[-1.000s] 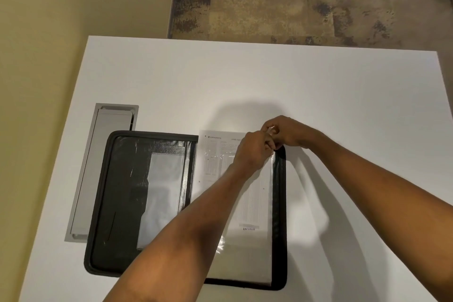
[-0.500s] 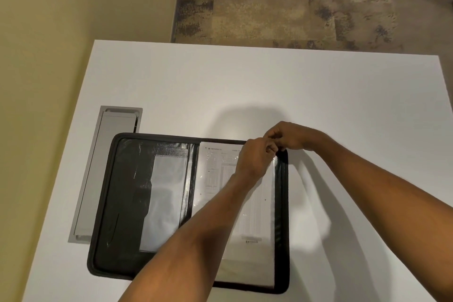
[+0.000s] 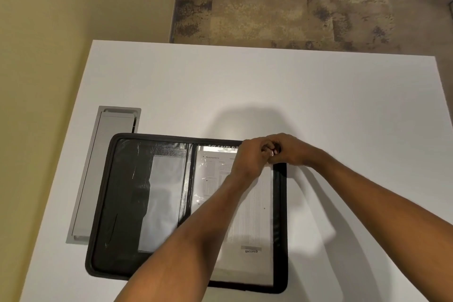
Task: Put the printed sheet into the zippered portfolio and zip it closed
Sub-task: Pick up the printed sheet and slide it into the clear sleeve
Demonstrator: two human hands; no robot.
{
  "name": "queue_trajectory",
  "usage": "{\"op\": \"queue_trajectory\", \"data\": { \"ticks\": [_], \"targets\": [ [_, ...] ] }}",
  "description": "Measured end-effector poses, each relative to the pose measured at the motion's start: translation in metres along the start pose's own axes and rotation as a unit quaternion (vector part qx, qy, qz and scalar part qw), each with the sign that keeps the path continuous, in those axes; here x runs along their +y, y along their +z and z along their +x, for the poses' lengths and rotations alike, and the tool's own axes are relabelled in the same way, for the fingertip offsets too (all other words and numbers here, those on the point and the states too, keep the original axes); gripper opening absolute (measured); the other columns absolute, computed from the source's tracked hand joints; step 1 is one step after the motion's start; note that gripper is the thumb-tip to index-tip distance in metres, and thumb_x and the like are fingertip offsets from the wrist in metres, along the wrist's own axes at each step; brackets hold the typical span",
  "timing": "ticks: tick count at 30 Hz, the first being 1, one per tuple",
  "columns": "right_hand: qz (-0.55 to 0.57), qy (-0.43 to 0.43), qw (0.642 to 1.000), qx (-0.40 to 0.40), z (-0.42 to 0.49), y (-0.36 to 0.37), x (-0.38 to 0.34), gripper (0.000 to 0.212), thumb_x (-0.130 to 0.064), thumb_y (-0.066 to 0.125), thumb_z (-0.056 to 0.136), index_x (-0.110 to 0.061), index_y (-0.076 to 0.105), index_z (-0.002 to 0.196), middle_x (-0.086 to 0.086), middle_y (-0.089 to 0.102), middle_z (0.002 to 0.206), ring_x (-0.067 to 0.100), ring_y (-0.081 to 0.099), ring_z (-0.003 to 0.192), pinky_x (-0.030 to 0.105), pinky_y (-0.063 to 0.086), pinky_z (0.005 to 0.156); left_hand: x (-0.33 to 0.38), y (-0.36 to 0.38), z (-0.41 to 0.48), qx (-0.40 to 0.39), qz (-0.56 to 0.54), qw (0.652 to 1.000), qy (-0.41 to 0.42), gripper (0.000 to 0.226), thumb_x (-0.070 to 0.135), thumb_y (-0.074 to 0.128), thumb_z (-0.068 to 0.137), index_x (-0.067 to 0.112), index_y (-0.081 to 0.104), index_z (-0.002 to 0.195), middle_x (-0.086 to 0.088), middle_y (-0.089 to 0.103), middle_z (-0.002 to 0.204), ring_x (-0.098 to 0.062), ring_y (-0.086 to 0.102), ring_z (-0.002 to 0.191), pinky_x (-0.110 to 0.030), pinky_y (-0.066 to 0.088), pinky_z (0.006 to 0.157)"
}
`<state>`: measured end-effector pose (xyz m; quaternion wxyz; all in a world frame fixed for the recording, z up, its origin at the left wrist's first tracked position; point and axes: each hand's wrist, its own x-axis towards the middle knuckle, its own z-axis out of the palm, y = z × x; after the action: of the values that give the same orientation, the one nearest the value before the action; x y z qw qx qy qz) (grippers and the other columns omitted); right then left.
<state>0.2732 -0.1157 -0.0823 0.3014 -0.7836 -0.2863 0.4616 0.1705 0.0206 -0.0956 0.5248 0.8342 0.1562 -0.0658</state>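
Pinching together at the top corner, the left hand (image 3: 250, 158) and right hand (image 3: 288, 149) tuck the printed sheet (image 3: 247, 203) into the open portfolio (image 3: 122, 191). Push it flat and straight, clear of the zipper.

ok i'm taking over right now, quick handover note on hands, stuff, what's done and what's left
Left hand and right hand: together at the top right corner of the portfolio, fingers pinched at the sheet's top edge; exactly what they grip is hidden.
Portfolio: lying open flat on the white table, partly over the grey cable hatch.
Printed sheet: on the right half, apparently inside the clear sleeve.
Left: let go, fold shut, zip closed.
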Motion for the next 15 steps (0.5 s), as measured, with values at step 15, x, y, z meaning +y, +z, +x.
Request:
{"op": "queue_trajectory", "data": {
  "ticks": [15],
  "targets": [
    [0.018, -0.023, 0.997, 0.072, -0.003, 0.007, 0.003, 0.012, -0.018, 0.085, 0.081, -0.02, 0.074, 0.087, -0.001, 0.072, 0.095, 0.023, 0.064, 0.085, 0.045, 0.055, 0.08, -0.053, -0.097, 0.008, -0.145, 0.167, 0.975, 0.032, 0.011, 0.018, 0.079, 0.089, 0.021, 0.076, 0.099, 0.007, 0.076, 0.09, -0.014, 0.072, 0.083, -0.045, 0.061, 0.083]
  ]
}}
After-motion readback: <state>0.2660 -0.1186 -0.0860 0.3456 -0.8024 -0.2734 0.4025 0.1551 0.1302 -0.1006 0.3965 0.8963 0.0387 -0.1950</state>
